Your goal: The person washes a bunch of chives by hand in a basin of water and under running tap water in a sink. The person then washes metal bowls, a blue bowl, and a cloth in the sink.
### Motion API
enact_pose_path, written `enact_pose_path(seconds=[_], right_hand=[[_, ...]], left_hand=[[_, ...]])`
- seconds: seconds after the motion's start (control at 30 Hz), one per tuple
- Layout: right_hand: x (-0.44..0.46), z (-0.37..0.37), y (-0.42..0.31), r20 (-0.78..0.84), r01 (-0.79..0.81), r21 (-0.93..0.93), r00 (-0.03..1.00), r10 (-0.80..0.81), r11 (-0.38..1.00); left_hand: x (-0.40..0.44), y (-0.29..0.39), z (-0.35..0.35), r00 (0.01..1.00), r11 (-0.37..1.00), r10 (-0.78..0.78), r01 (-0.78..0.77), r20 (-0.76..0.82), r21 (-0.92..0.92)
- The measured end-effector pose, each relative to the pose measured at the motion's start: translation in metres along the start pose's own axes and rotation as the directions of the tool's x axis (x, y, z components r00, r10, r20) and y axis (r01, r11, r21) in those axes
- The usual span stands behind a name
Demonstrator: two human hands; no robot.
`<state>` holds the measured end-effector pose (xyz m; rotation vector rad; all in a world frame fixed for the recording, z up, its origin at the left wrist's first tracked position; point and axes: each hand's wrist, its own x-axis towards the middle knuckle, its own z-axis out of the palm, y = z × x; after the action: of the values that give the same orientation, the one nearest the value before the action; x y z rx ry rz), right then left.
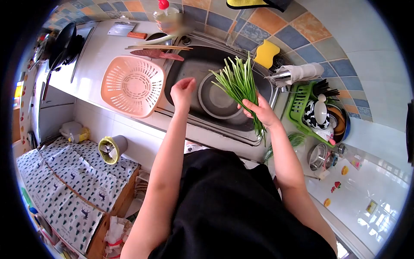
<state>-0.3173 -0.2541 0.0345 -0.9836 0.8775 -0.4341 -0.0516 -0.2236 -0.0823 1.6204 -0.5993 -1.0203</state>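
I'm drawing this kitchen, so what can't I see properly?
All in the head view:
Inside the left hand: hidden by curled fingers.
Gripped part of the green stalks: hidden by the right hand.
Bottle front: partly blurred.
Yellow-and-black cloth: cut off by the top edge.
Litter in the bin: too small.

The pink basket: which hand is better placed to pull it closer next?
Probably the left hand: it is nearer the pink basket and seems to hold nothing, while the right hand grips the green stalks.

No text, label or number can be read
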Motion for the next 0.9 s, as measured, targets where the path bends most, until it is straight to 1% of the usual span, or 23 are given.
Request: enact_pose_path(seconds=[0.03,0.07,0.1,0.17,0.23,0.27,0.33,0.4,0.43,0.47,0.5,0.53,0.57,0.6,0.63,0.67,0.7,0.77,0.8,0.87,0.9], right_hand=[[0.002,-0.003,0.004,-0.025,-0.01,-0.015,1.0,0.01,1.0],[0.005,-0.007,0.01,-0.05,-0.021,-0.027,0.999,0.02,0.999],[0.009,-0.011,0.018,-0.075,-0.031,-0.038,0.997,0.028,0.999],[0.016,-0.021,0.041,-0.101,-0.056,-0.049,0.994,0.051,0.997],[0.027,-0.029,0.061,-0.131,-0.084,-0.065,0.989,0.075,0.994],[0.031,-0.032,0.072,-0.146,-0.108,-0.073,0.985,0.097,0.991],[0.047,-0.044,0.096,-0.175,-0.139,-0.068,0.977,0.125,0.988],[0.06,-0.053,0.12,-0.226,-0.185,-0.1,0.961,0.159,0.978],[0.07,-0.06,0.131,-0.252,-0.2,-0.117,0.953,0.166,0.973],[0.08,-0.073,0.154,-0.234,-0.231,-0.129,0.952,0.197,0.964],[0.088,-0.077,0.165,-0.272,-0.263,-0.26,0.943,0.191,0.929],[0.096,-0.081,0.175,-0.31,-0.292,-0.387,0.935,0.175,0.875],[0.107,-0.086,0.183,-0.343,-0.315,-0.507,0.928,0.148,0.802],[0.119,-0.095,0.209,-0.362,-0.285,-0.591,0.93,0.068,0.754],[0.124,-0.09,0.203,-0.363,-0.3,-0.65,0.93,0.062,0.699],[0.133,-0.092,0.224,-0.382,-0.277,-0.737,0.923,-0.04,0.617],[0.141,-0.094,0.246,-0.386,-0.263,-0.812,0.911,-0.142,0.522],[0.154,-0.082,0.263,-0.434,-0.391,-0.872,0.896,-0.096,0.294],[0.16,-0.077,0.27,-0.458,-0.441,-0.881,0.885,-0.078,0.171],[0.163,-0.07,0.281,-0.342,-0.335,-0.939,0.93,-0.134,0.074],[0.162,-0.069,0.283,-0.28,-0.28,-0.96,0.947,-0.158,0.02]], left_hand=[[0.001,-0.018,0.002,1.0,0.997,0.002,-0.001,-0.007,0.078],[0.003,-0.037,0.003,0.998,0.983,-0.053,0.048,0.019,0.176],[-0.008,-0.025,0.007,0.998,0.944,-0.046,0.029,0.041,0.33],[-0.014,-0.047,0.018,0.998,0.917,-0.011,-0.014,0.061,0.399],[-0.013,-0.069,0.03,0.991,0.929,-0.094,0.055,0.09,0.365],[-0.014,-0.082,0.033,0.987,0.888,-0.089,0.018,0.133,0.46],[-0.012,-0.08,0.046,0.973,0.818,-0.181,0.07,0.14,0.57],[-0.01,-0.084,0.056,0.941,0.714,-0.299,0.112,0.158,0.691],[-0.003,-0.095,0.062,0.947,0.731,-0.277,0.099,0.16,0.675],[0.0,-0.11,0.068,0.952,0.746,-0.259,0.091,0.162,0.66],[0.0,-0.125,0.07,0.955,0.757,-0.249,0.086,0.164,0.647],[0.005,-0.139,0.073,0.943,0.782,-0.261,0.082,0.204,0.618],[0.008,-0.151,0.076,0.939,0.78,-0.283,0.107,0.196,0.616],[0.008,-0.157,0.079,0.934,0.778,-0.304,0.129,0.188,0.615],[0.009,-0.166,0.082,0.928,0.775,-0.325,0.152,0.181,0.614],[0.01,-0.175,0.082,0.92,0.788,-0.339,0.161,0.199,0.595],[0.01,-0.172,0.082,0.884,0.788,-0.407,0.213,0.229,0.577],[0.01,-0.155,0.082,0.796,0.773,-0.534,0.321,0.286,0.547],[0.009,-0.164,0.082,0.792,0.763,-0.544,0.329,0.277,0.556],[0.006,-0.178,0.083,0.784,0.745,-0.564,0.346,0.261,0.57],[0.005,-0.179,0.084,0.764,0.757,-0.588,0.405,0.265,0.512]])
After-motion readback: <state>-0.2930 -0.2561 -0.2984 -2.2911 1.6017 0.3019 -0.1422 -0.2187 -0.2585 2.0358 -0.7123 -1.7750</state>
